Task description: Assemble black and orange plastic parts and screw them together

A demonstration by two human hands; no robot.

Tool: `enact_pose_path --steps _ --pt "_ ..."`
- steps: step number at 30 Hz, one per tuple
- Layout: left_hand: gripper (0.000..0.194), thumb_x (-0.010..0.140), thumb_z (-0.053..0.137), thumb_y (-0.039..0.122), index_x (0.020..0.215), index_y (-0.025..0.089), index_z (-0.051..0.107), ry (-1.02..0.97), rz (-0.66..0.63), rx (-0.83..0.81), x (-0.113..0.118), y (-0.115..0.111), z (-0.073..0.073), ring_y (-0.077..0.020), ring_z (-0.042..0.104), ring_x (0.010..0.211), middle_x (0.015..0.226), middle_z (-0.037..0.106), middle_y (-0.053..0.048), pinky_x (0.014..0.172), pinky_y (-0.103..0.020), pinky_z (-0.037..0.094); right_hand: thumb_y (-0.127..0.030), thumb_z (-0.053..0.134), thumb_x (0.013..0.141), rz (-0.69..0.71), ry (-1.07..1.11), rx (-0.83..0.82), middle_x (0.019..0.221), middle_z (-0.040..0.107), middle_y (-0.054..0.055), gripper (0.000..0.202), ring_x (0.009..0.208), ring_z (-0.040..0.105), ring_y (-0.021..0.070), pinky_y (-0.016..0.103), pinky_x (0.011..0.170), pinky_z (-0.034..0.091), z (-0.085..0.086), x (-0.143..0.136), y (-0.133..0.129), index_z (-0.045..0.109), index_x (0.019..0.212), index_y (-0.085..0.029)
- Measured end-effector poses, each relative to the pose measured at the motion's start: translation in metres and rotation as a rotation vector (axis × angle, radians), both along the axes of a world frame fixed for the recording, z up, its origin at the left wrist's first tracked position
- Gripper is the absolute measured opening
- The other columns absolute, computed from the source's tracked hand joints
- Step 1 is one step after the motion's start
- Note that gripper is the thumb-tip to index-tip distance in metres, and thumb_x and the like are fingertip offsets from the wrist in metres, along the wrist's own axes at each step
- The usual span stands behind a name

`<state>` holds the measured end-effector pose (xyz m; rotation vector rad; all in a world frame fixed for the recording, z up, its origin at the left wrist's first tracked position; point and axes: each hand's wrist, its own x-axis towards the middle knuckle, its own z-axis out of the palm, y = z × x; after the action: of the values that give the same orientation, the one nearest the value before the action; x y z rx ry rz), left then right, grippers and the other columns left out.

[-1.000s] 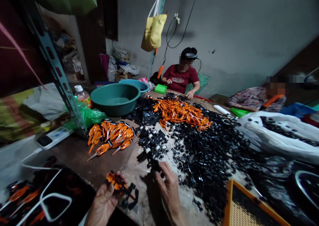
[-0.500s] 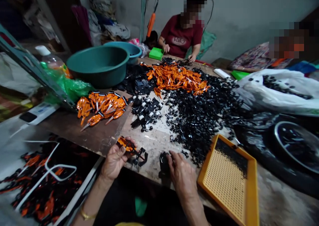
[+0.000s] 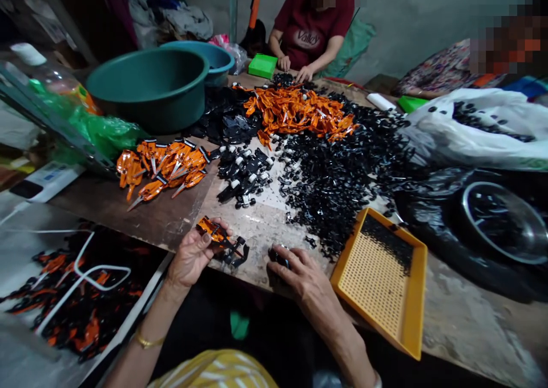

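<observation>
My left hand (image 3: 192, 255) pinches an orange and black toy car part (image 3: 214, 232) near the table's front edge; a black piece (image 3: 235, 251) sticks out from its right end. To the right, my right hand (image 3: 299, 271) is curled over a dark object (image 3: 279, 255) on the tabletop, its fingers round it and partly hiding it. Behind the hands lies a small heap of black parts with white pieces (image 3: 246, 174). Orange parts (image 3: 165, 168) are heaped on the left side of the table.
A yellow perforated tray (image 3: 381, 285) holds small black bits at the right. Black parts (image 3: 338, 188) and orange parts (image 3: 299, 111) are piled mid-table. Green basin (image 3: 149, 97) stands back left, white bag (image 3: 483, 148) right. A person in a red shirt (image 3: 306, 28) sits opposite.
The camera view has tilted down, so the table contents sit higher. My right hand's fingers have curled further over the dark object. My left hand still holds the orange and black part.
</observation>
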<state>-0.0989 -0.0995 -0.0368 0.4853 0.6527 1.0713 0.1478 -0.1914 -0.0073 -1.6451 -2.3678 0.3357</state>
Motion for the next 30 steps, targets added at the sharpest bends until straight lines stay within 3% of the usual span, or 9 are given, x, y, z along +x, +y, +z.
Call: enact_pose_path --steps 4,10,16,21,25,30 --pt "0.030 0.072 0.074 0.018 0.101 0.013 0.067 0.001 0.001 0.008 0.001 -0.001 0.000 -0.0251 0.067 0.092 0.099 0.070 -0.010 0.083 -0.039 0.057 -0.026 0.063 0.085 0.039 0.032 -0.025 0.129 0.056 0.006 0.033 0.094 0.053 0.0224 0.039 0.081 0.051 -0.002 0.009 0.007 0.060 0.118 -0.027" --pt "0.031 0.073 0.073 0.021 0.102 0.015 0.067 -0.029 -0.024 0.013 0.008 -0.007 0.000 -0.0261 0.066 0.095 0.099 0.069 -0.009 0.085 -0.043 0.056 -0.022 0.059 0.084 0.122 0.081 0.037 0.125 0.058 0.008 0.036 0.095 0.052 0.0227 0.040 0.082 0.050 -0.024 0.023 0.010 0.059 0.120 -0.025" --pt "0.030 0.075 0.071 0.020 0.104 0.014 0.066 -0.034 -0.047 0.024 0.008 -0.005 -0.002 -0.0256 0.066 0.098 0.104 0.068 -0.010 0.086 -0.040 0.055 -0.017 0.058 0.083 0.115 0.015 -0.017 0.120 0.060 0.008 0.040 0.089 0.053 0.0213 0.035 0.076 0.051 -0.007 0.024 0.015 0.058 0.123 -0.027" --pt "0.029 0.076 0.071 0.019 0.104 0.014 0.065 -0.009 -0.051 0.057 0.014 -0.009 -0.001 -0.0232 0.066 0.095 0.101 0.069 -0.009 0.081 -0.035 0.056 -0.024 0.055 0.089 -0.027 0.140 0.073 0.105 0.060 0.008 0.034 0.090 0.057 0.0212 0.034 0.077 0.051 -0.004 0.026 0.012 0.056 0.123 -0.026" --pt "0.030 0.075 0.072 0.021 0.104 0.015 0.065 0.042 -0.042 0.108 0.030 -0.017 0.000 -0.0208 0.066 0.094 0.102 0.069 -0.008 0.086 -0.033 0.052 -0.032 0.057 0.089 -0.162 0.446 0.194 0.107 0.056 0.008 0.044 0.094 0.057 0.0202 0.030 0.077 0.051 -0.001 0.009 0.007 0.047 0.132 -0.025" --pt "0.032 0.079 0.068 0.025 0.110 0.017 0.064 0.237 -0.120 0.225 0.046 -0.027 0.003 -0.0209 0.062 0.103 0.108 0.068 -0.008 0.094 -0.030 0.046 -0.024 0.063 0.086 -0.130 0.618 0.309 0.101 0.055 0.007 0.048 0.090 0.057 0.0181 0.028 0.076 0.050 0.010 -0.030 0.012 0.048 0.131 -0.024"
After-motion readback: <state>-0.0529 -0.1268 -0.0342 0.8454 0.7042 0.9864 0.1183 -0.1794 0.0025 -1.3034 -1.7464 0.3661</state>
